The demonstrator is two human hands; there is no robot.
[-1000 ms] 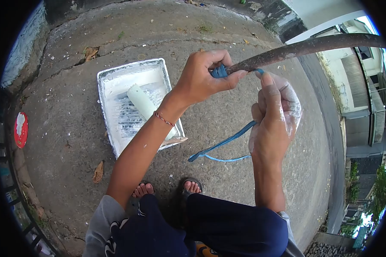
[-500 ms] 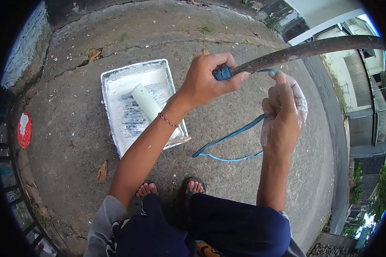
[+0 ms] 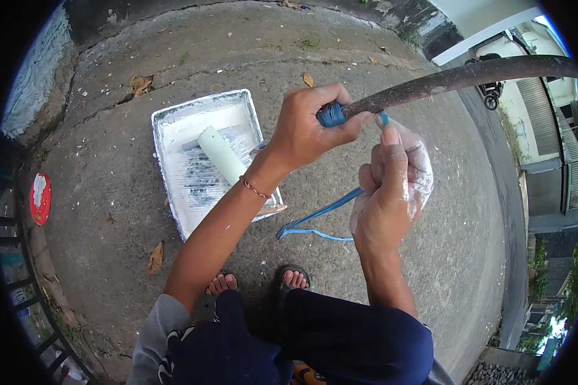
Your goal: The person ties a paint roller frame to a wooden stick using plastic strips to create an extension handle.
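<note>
My left hand (image 3: 302,128) is closed around the end of a long, curved, dark brown pole (image 3: 456,78), which runs off to the upper right. Blue plastic strip (image 3: 331,115) is wound around that end, between thumb and fingers. My right hand (image 3: 395,183), smeared with white paint, pinches the same strip just below the pole. The strip's loose length (image 3: 321,212) hangs in a loop from my right hand. On the ground to the left, a paint roller (image 3: 223,156) lies in a white paint tray (image 3: 199,99), partly hidden by my left forearm.
A red lid with white paint (image 3: 40,199) lies on the concrete at far left, near a dark metal railing (image 3: 19,282). Dry leaves (image 3: 155,256) are scattered about. My sandalled feet (image 3: 294,278) are below. A parked motorbike (image 3: 491,96) shows at upper right.
My right hand has moved left and closer to the pole's end, drawing the blue strip in with it. My left hand keeps its hold on the pole.
</note>
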